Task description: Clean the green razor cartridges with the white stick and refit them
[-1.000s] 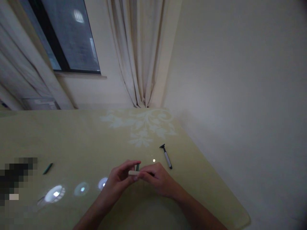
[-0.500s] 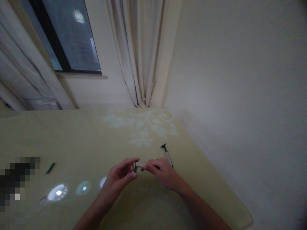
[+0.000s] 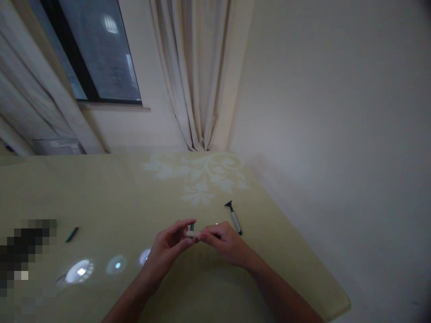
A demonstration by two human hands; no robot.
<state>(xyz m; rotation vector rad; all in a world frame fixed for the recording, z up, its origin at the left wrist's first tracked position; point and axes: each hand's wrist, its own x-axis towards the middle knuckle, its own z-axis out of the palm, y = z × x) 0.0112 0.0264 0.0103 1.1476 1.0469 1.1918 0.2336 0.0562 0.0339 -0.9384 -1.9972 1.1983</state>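
My left hand [image 3: 168, 240] holds a small dark green piece [image 3: 192, 226] between thumb and fingertips, above the table. My right hand [image 3: 225, 241] pinches a short pale stick-like item [image 3: 193, 234], whose end lies across the dark piece, at the left fingertips. Where the two pieces meet is too small to make out. Just beyond my right hand a razor [image 3: 235, 219] with a black head and grey handle lies on the table.
The glossy yellowish table [image 3: 111, 193] has a floral pattern at its far side. A small dark green piece [image 3: 72, 234] lies at the left, beside a pixelated dark area. Behind stand curtains [image 3: 202, 80], a window [image 3: 101, 49] and a wall on the right.
The pale item now lies across the lower part of the dark piece, which shows above it. My left thumb has moved slightly right, nearer my right fingertips. The razor lies as before.
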